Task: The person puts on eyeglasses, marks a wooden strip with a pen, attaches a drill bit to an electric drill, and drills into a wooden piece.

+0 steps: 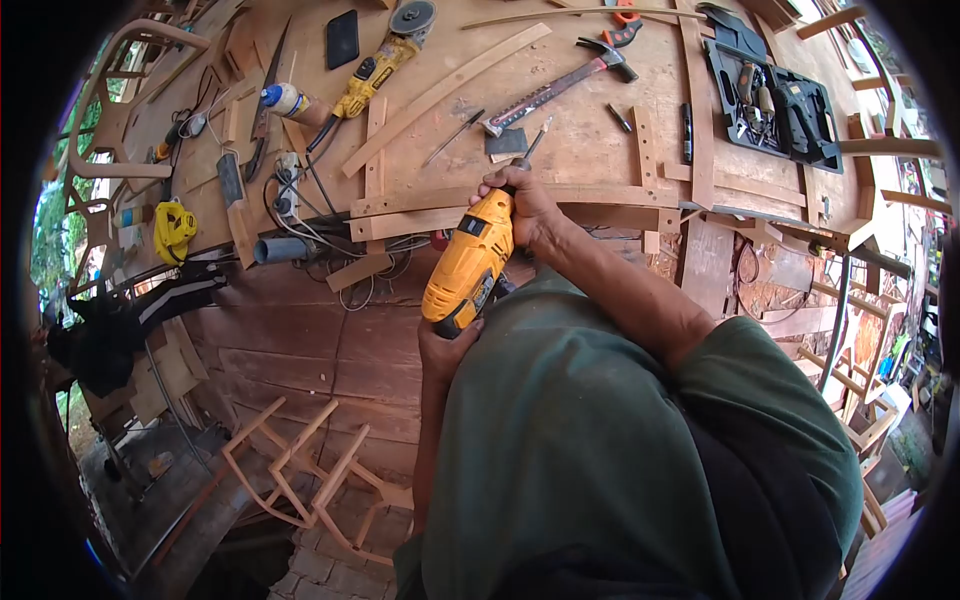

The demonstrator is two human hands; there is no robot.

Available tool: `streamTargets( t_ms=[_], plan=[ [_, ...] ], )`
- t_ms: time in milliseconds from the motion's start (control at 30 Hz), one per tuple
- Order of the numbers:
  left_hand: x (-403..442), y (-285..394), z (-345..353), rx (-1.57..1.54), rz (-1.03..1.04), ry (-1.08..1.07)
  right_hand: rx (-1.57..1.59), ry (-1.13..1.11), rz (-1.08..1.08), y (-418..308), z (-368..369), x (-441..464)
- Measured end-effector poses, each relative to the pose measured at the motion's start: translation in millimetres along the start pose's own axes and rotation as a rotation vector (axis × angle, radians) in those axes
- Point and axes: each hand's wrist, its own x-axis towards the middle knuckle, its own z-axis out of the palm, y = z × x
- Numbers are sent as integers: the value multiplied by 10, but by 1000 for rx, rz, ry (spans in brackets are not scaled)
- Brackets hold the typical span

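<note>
A yellow power drill (468, 262) is held between my two hands in front of my body, its front end tilted up toward the workbench (590, 130). My right hand (524, 207) is closed around the dark chuck end. A thin bit (540, 138) sticks out past its fingers over the bench. My left hand (450, 348) grips the drill's rear end, its fingers partly hidden beneath the body. Just beyond the chuck lies a small dark square piece (506, 144). A hammer (560, 92) rests farther back on the bench.
On the bench are an angle grinder (378, 72), a phone (342, 38), a glue bottle (285, 99), a power strip (287, 185) with cables and an open tool case (770, 108). Wooden strips line its front edge. Wooden chair frames (325, 475) stand below left.
</note>
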Motion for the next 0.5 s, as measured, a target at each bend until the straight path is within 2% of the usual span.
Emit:
streamTargets(
  t_ms=[200, 333, 433, 500],
  plan=[
    [77, 16, 68, -67, -31, -32, 15, -34, 13, -105, -74, 58],
    [123, 27, 126, -153, -93, -50, 10, 55, -14, -206, -80, 33],
    [158, 63, 149, -177, -100, -37, 58, 124, -154, -302, -165, 160],
    [162, 101, 178, -183, -104, -33, -119, 180, -217, -369, -491, 489]
  ],
)
